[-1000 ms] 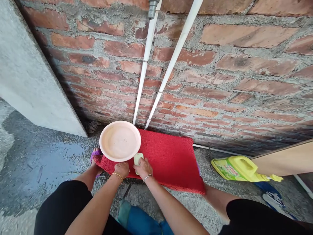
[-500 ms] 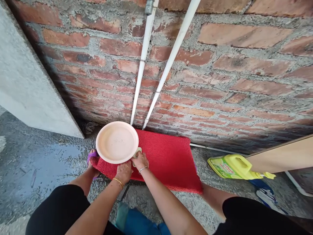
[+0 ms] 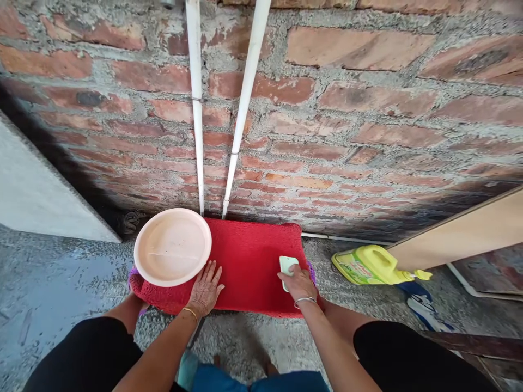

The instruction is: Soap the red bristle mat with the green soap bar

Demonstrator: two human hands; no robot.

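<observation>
A red shaggy mat [image 3: 249,245] lies spread along the foot of the brick wall, between my feet. My left hand [image 3: 207,287] rests on its front left part, fingers stretched out flat. Just beyond those fingers a pale pink basin [image 3: 174,245] sits on the mat's left end. My right hand [image 3: 299,283] grips a pale green scrub brush [image 3: 288,263] near the mat's right end. The brush's back faces up with a small hole at its far end; its underside is hidden against the mat.
A yellow detergent jug [image 3: 370,265] lies on its side on the wet floor to the right, beside a leaning board [image 3: 461,218]. Two white pipes [image 3: 241,120] run down the wall. A grey slab [image 3: 44,190] stands at left. A blue-and-white slipper [image 3: 429,313] lies at right.
My right hand has moved with the scrub brush from beside the basin to the mat's right end. My left hand, earlier curled at the basin's edge, now lies flat on the mat.
</observation>
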